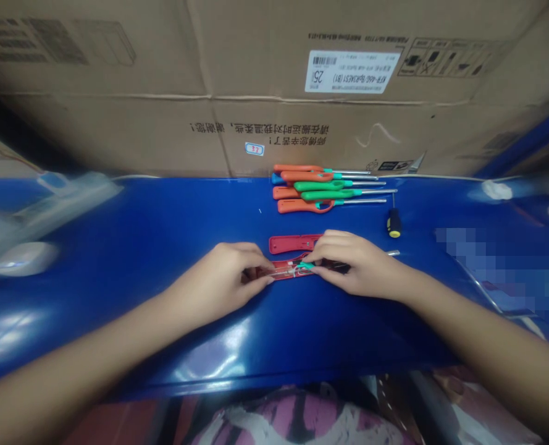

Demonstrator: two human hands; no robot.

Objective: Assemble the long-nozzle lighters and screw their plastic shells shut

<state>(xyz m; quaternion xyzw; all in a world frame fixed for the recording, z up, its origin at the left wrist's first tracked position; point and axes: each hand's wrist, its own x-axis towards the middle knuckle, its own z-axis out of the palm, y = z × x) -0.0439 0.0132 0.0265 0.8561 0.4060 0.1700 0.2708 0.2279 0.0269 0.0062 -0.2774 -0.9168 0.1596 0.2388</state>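
An opened red lighter body [287, 269] lies flat on the blue table [154, 247], its inner parts showing. My left hand [230, 272] pins its left end with the fingertips. My right hand [355, 262] holds its right end and pinches a small green part [305, 265] at the middle; a thin metal tube sticks out to the right from under this hand. A separate red cover half [293, 243] lies just behind, next to my right fingers.
A row of several orange and green long-nosed lighters [323, 188] lies at the back by a big cardboard box [274, 86]. A small black-and-yellow screwdriver [394, 221] lies to their right. Clear plastic bags [47, 204] sit at the left.
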